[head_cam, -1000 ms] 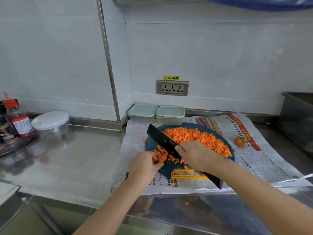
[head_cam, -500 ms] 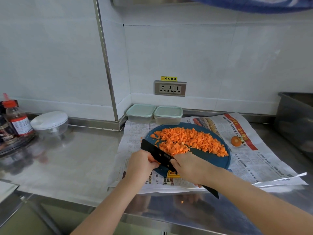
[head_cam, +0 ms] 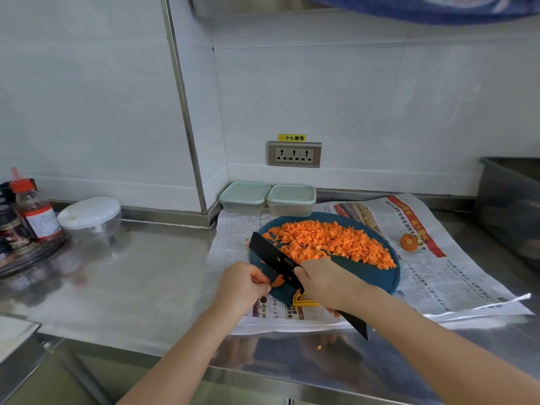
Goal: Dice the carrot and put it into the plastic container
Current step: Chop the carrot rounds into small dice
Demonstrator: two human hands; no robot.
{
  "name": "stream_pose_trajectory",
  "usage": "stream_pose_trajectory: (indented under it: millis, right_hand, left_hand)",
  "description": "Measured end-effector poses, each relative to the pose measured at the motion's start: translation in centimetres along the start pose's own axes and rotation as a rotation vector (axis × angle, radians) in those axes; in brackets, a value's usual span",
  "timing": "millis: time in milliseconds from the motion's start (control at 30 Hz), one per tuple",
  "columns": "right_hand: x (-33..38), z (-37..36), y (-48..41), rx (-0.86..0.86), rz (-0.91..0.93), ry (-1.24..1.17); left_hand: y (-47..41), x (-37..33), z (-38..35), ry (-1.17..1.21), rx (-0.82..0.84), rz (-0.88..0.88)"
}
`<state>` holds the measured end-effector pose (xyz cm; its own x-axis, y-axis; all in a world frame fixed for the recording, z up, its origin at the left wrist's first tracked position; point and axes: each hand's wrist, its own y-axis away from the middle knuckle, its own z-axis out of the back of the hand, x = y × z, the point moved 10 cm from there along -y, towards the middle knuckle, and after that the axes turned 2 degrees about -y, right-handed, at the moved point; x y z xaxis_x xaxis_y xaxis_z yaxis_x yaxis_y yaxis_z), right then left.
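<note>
A heap of diced carrot (head_cam: 327, 242) covers the far part of a round dark blue cutting board (head_cam: 382, 280). My right hand (head_cam: 327, 283) grips a black knife (head_cam: 273, 260) whose blade points to the far left across the board's near side. My left hand (head_cam: 242, 285) pinches a small carrot piece (head_cam: 277, 281) against the near face of the blade. Two lidded plastic containers (head_cam: 245, 196) (head_cam: 291, 199) stand side by side at the wall behind the board. A carrot end (head_cam: 409, 242) lies on the newspaper to the right.
Newspaper (head_cam: 455, 276) is spread under the board on the steel counter (head_cam: 131, 276). A white-lidded chopper bowl (head_cam: 90, 218) and sauce bottles (head_cam: 35, 213) stand at the left. A dark bin (head_cam: 511, 206) sits at the right edge. A yellow tool (head_cam: 304, 301) pokes out under my right hand.
The knife pushed cut pieces away into the heap, then came back to the board's near left side. My left hand now holds a carrot piece at the blade.
</note>
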<state>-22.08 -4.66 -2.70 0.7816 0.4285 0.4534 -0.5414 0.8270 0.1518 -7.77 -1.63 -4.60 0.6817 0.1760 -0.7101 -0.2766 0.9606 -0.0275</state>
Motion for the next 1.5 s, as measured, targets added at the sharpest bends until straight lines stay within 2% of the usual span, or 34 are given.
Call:
stream_pose_trajectory:
  millis: [300, 533, 800, 933, 1067, 1200, 1433, 1500]
  right_hand:
    - [0.5, 0.0, 0.6, -0.064, 0.038, 0.027]
    - [0.6, -0.6, 0.7, -0.049, 0.021, 0.059]
    - [2.2, -0.9, -0.7, -0.056, -0.008, 0.150]
    - [0.3, -0.4, -0.7, 0.045, -0.065, 0.020]
    - [-3.3, 2.2, 0.0, 0.007, -0.150, -0.166]
    - [-6.6, 5.7, 0.7, -0.079, -0.248, -0.382]
    - [-9.1, 8.6, 2.2, -0.143, -0.307, -0.408]
    - [-9.2, 8.1, 2.6, -0.137, -0.303, -0.418]
  left_hand:
    - [0.4, -1.1, -0.4, -0.022, -0.038, -0.019]
    - [0.2, -0.8, -0.3, -0.036, -0.071, -0.017]
    - [-0.8, -0.8, -0.8, -0.069, 0.001, -0.044]
    - [-0.7, -0.7, -1.0, -0.061, 0.004, -0.047]
    - [-0.7, -0.7, -0.4, -0.102, -0.092, -0.051]
    - [-1.1, -1.9, -1.9, -0.095, 0.007, -0.089]
    - [-4.0, -5.4, -0.4, -0.139, -0.024, -0.235]
    - [-4.9, -5.8, -0.8, -0.160, 0.019, -0.240]
